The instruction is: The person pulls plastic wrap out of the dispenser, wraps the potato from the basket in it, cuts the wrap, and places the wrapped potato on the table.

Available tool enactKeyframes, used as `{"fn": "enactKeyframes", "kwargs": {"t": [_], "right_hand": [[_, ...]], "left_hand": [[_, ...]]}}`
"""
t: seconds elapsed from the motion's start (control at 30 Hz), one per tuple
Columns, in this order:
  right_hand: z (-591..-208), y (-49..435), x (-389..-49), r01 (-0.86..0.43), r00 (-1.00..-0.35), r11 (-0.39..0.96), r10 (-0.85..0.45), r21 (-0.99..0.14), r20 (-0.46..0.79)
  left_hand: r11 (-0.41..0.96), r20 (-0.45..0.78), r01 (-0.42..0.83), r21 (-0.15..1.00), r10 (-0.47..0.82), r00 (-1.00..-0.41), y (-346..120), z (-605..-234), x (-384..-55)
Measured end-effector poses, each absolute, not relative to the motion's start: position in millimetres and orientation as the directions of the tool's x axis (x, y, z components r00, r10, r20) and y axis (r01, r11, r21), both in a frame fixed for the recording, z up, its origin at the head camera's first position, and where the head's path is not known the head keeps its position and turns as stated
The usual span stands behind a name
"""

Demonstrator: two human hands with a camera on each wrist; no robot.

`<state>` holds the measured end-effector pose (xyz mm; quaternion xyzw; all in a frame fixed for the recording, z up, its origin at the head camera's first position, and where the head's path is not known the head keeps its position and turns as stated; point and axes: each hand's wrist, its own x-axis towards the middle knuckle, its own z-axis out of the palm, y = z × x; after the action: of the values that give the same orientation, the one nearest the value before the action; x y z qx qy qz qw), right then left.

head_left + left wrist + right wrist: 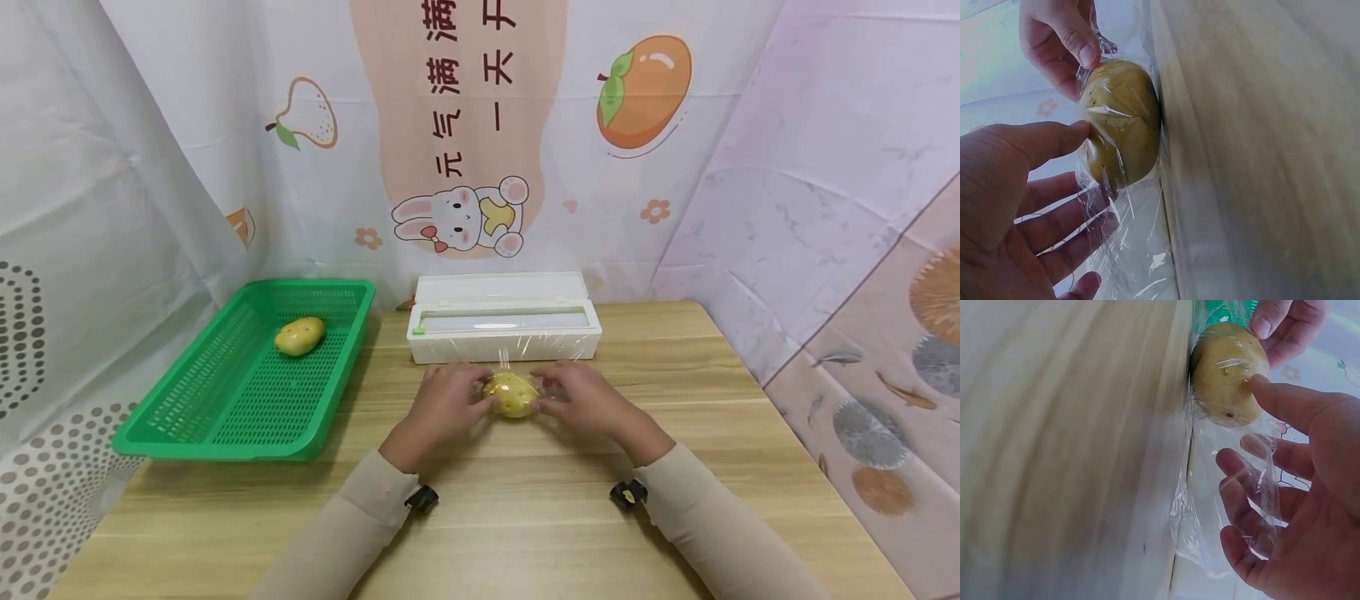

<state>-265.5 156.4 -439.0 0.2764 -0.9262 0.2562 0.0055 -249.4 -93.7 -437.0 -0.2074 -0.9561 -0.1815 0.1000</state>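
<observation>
Potato (in clear film), hands clasping its sides; white box behind

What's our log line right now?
left hand: touching film-covered potato | right hand: touching it too | other potato: in green basket | film box: lid open

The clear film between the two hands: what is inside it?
A potato shows through the clear film. The potato's underside faces the table, so it cannot be seen.
</observation>
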Motion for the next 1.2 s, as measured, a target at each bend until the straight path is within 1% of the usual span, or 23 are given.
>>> {"fn": "enactKeyframes", "kwargs": {"t": [0.33, 0.6, 0.8, 0.97, 1.2], "right_hand": [[-436.7, 156.7, -262.6, -0.518, -0.852, 0.746, -0.496, -0.419, 0.169], [-430.8, 156.6, -259.4, -0.512, -0.856, 0.751, -0.485, -0.417, 0.177], [-427.9, 153.9, -263.0, -0.526, -0.849, 0.744, -0.493, -0.412, 0.192], [-426.8, 152.6, -265.7, -0.520, -0.852, 0.754, -0.492, -0.402, 0.180], [-420.2, 149.2, -272.4, -0.545, -0.837, 0.739, -0.501, -0.396, 0.219]], "left_hand": [[0.851, 0.283, 0.441, 0.284, 0.365, -0.887, -96.1, -434.6, -247.3], [0.855, 0.281, 0.437, 0.278, 0.363, -0.889, -97.3, -430.2, -247.4], [0.856, 0.262, 0.424, 0.295, 0.355, -0.897, -100.7, -426.5, -247.2], [0.851, 0.267, 0.425, 0.308, 0.352, -0.897, -104.4, -424.9, -248.8], [0.858, 0.311, 0.383, 0.341, 0.282, -0.908, -113.9, -419.4, -253.8]]}}
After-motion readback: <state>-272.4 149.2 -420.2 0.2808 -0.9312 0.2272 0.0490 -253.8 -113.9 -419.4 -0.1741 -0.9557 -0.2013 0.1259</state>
